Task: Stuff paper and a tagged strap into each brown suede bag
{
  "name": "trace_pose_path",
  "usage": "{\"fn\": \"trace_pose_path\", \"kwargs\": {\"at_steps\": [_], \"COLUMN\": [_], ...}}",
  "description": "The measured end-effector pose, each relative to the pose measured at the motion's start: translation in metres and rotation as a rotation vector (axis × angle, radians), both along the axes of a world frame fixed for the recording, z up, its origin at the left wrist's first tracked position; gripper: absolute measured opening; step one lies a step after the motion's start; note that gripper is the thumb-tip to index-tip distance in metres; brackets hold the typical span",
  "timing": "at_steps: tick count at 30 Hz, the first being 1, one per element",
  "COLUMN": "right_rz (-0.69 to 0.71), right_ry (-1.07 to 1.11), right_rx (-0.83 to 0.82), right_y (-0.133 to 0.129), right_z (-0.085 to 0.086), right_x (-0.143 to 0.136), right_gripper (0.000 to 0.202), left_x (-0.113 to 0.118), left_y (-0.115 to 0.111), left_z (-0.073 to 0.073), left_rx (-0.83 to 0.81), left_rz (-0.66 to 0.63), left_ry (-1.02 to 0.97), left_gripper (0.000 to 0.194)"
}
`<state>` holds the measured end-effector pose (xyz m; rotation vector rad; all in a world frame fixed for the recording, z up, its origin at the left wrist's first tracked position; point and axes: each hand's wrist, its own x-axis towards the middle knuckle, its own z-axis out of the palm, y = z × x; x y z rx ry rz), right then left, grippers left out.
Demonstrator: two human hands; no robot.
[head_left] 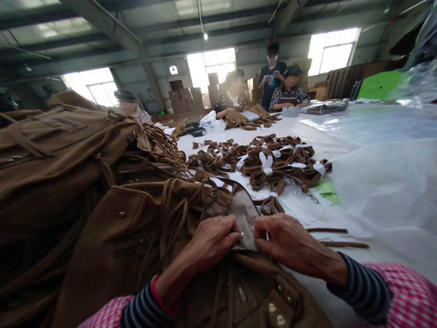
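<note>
A brown bag [229, 294] with straps and metal fittings lies in front of me, its mouth partly open and a pale lining [242, 207] showing. At the left side of that opening, my left hand [217, 235] is closed, its fingertips pinching something too small to make out. My right hand [279, 237] is closed as well, at the right side of the opening; what its curled fingers grip is hidden. A narrow gap separates the two hands. Thin brown straps [165, 215] hang over the bag left of my left hand.
More brown bags [42, 152] are piled high at the left. Bundled brown straps with white wraps [276, 162] lie beyond my hands on the white table [322, 132]. Clear plastic sheeting [401, 197] covers the right. Several people are at the far side, one standing [271, 79].
</note>
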<state>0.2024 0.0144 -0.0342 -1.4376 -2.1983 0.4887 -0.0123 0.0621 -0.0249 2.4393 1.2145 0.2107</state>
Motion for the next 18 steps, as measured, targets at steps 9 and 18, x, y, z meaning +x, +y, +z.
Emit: {"fn": "trace_pose_path", "kwargs": {"at_steps": [9,18], "right_rz": [-0.047,-0.055], "right_ry": [0.149,0.167], "right_rx": [0.015,-0.013], "right_y": [-0.002,-0.002], "right_z": [-0.007,-0.009], "right_x": [0.007,0.004], "right_gripper": [0.010,0.011], "left_x": [0.009,0.016], "left_y": [0.003,0.001], "left_z": [0.006,0.001], "left_rx": [-0.007,0.057], "left_rz": [0.016,0.043], "left_ry": [0.138,0.151], "left_gripper": [0.017,0.014]}}
